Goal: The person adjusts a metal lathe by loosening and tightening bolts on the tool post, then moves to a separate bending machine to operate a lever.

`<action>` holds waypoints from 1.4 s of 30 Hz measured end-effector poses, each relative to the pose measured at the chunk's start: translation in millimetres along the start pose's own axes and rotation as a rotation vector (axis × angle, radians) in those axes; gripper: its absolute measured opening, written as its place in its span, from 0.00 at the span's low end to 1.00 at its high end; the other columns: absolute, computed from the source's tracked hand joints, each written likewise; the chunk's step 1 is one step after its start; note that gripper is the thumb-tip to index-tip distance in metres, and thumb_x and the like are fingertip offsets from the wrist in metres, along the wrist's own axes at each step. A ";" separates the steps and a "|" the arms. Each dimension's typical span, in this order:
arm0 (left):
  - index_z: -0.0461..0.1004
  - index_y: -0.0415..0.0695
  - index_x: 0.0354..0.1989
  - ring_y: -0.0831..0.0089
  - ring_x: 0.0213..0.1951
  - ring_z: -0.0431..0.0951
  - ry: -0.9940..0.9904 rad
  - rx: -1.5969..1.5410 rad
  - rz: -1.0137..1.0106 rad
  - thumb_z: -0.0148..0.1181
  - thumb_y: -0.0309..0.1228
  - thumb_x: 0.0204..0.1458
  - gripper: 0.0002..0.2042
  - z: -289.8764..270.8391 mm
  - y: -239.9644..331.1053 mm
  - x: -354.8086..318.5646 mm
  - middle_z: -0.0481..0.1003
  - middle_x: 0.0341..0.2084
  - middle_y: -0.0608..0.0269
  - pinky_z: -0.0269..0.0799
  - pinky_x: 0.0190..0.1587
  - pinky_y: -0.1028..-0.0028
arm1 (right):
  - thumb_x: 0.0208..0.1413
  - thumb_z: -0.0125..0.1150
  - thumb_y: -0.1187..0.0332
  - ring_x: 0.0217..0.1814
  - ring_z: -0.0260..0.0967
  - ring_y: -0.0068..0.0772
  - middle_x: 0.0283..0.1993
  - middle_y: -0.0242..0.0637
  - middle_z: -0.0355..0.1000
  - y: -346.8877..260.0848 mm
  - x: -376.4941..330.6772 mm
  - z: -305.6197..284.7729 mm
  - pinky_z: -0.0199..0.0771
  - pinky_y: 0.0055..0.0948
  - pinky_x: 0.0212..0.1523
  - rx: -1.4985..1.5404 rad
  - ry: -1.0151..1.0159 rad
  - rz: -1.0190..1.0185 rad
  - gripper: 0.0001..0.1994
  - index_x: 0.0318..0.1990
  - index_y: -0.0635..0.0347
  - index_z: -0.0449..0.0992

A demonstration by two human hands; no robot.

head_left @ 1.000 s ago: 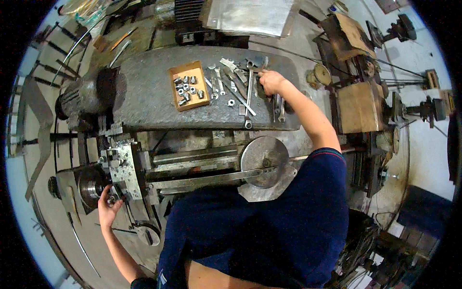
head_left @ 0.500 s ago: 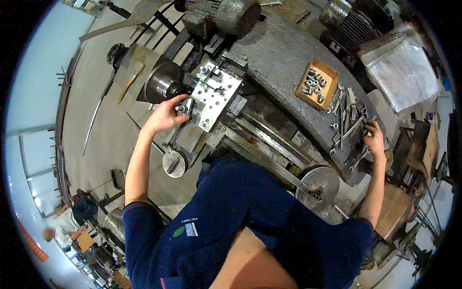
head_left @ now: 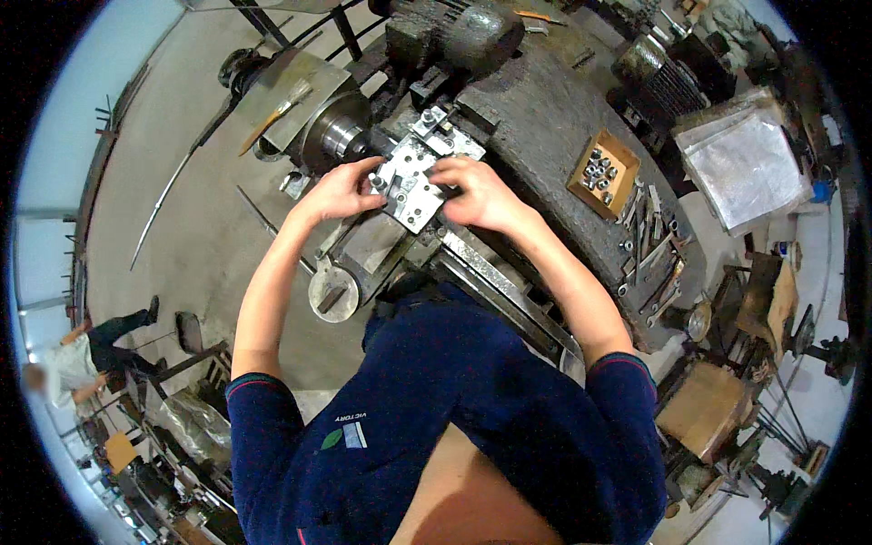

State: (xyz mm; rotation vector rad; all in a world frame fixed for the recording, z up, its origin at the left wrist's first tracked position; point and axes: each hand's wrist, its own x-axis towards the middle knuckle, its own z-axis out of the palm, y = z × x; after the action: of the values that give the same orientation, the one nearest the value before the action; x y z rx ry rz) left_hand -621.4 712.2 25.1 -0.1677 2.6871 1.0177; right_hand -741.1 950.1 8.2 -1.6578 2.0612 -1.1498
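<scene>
A light metal tool plate [head_left: 420, 207] with several round holes sits on the lathe's carriage in front of me. My left hand [head_left: 341, 193] is at its left edge, with thumb and fingers closed about a small clamp block [head_left: 377, 183] that has a bolt on it. From the right, my right hand [head_left: 488, 197] reaches over the plate. Its fingers are curled near the holes, and whatever lies between the fingertips is too small to make out. Just beyond my left hand is the shiny round spindle nose [head_left: 343, 138].
At right on the dark bench lie a cardboard box [head_left: 620, 202] of small metal parts and several wrenches [head_left: 647, 238]. A brush [head_left: 275, 116] rests on the lathe cover. A round handwheel [head_left: 334, 292] sits below my left hand. A person [head_left: 77, 363] is far left.
My right hand has left the wrenches on the bench and come left to the tool plate. The left hand stays at the clamp block. The view has shifted slightly.
</scene>
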 end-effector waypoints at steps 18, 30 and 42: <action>0.62 0.38 0.57 0.75 0.22 0.68 -0.008 -0.270 0.203 0.57 0.27 0.41 0.29 1.7 -33.5 -4.6 0.68 0.19 0.61 0.65 0.27 0.72 | 0.27 0.59 0.67 0.47 0.66 0.50 0.44 0.46 0.71 -6.7 41.5 55.3 0.69 0.38 0.48 -0.274 0.038 0.090 0.17 0.30 0.63 0.79; 0.66 0.47 0.54 0.49 0.37 0.75 0.195 0.020 0.224 0.49 0.29 0.48 0.21 15.7 -50.8 22.2 0.74 0.33 0.43 0.70 0.41 0.57 | 0.28 0.59 0.69 0.48 0.65 0.47 0.51 0.45 0.68 -49.1 9.2 60.6 0.68 0.38 0.49 -0.274 0.096 0.227 0.22 0.39 0.64 0.75; 0.72 0.48 0.47 0.52 0.37 0.76 0.170 0.027 0.336 0.54 0.28 0.46 0.17 15.6 -52.2 25.7 0.75 0.33 0.50 0.71 0.38 0.58 | 0.28 0.60 0.68 0.50 0.63 0.50 0.54 0.46 0.66 -40.8 23.0 53.1 0.68 0.39 0.51 -0.406 0.037 0.326 0.24 0.41 0.59 0.77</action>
State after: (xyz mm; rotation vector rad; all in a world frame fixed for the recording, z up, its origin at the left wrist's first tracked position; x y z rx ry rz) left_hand -632.5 683.2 -26.5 0.2210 2.9494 1.1012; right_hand -685.9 905.6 8.5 -1.3766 2.5983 -0.6943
